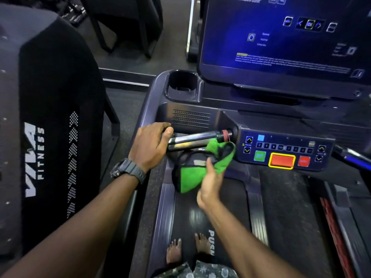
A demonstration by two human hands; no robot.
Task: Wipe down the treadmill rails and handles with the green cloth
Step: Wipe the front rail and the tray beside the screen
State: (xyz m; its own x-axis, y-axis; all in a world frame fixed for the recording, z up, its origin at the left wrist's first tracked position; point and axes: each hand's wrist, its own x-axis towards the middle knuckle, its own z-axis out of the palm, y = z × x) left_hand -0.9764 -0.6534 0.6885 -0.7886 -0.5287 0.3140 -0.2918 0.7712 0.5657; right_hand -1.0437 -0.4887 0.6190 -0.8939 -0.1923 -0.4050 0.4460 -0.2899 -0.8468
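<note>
Two bare feet (186, 250) are seen nearest, at 6 o'clock, on the treadmill belt (210, 213). Two forearms reach forward. The one green cloth (202, 167), bunched with dark trim, is pinched by the right hand (209, 183), thumb and fingers clamped on its fold, just below and touching the chrome handle (192, 140) at centre. The left hand (150, 143), with one wristwatch (127, 169), is curled around that handle's outer end at 9 o'clock. The wipe is judged barely under way: one handle is being worked, with the rails and the other handles seemingly left. Farther off, one control panel (285, 151), one cup holder (183, 83) and one screen (281, 37) at 1 o'clock are shown.
</note>
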